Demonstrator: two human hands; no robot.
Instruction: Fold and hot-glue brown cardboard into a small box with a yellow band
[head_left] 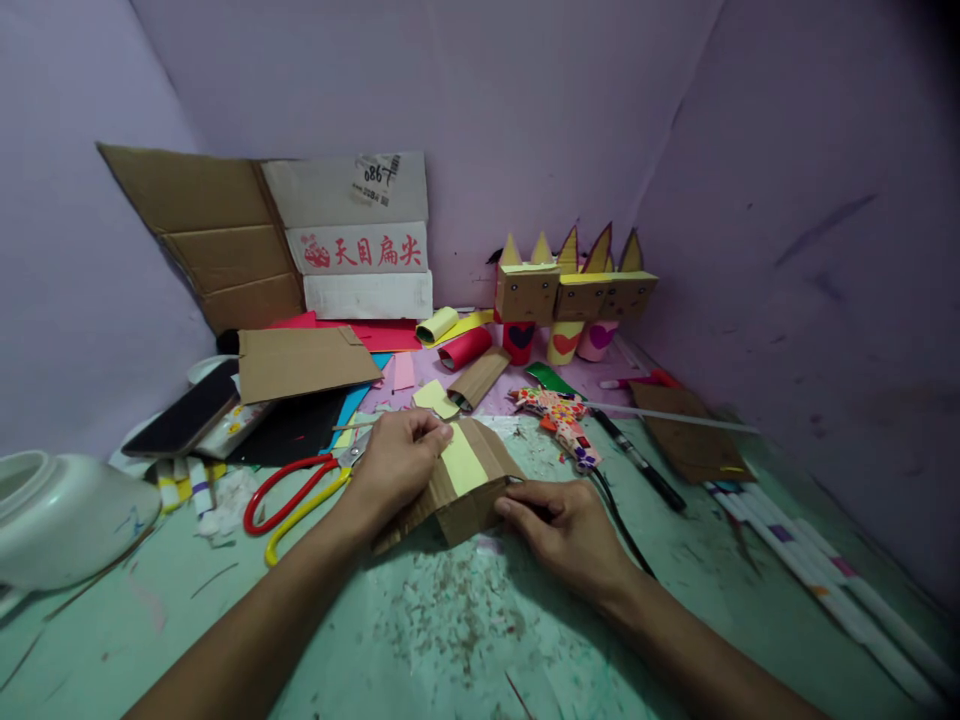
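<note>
Brown cardboard piece [469,512] between the fingers of both hands, low over the green tabletop [420,650]. Already creased into panels and bearing a pale yellow strip [463,460]; seemingly not yet closed, with a flap [405,522] slanting out nearer than the left fingers. Beyond the right fingers, already standing: three box-headed figures [529,297]. Left hand [397,460] back upward, fingers bent in against the thumb, holding the piece by the strip's far end; right hand [566,520] turned inward, thumb and forefinger pinching the near right corner.
</note>
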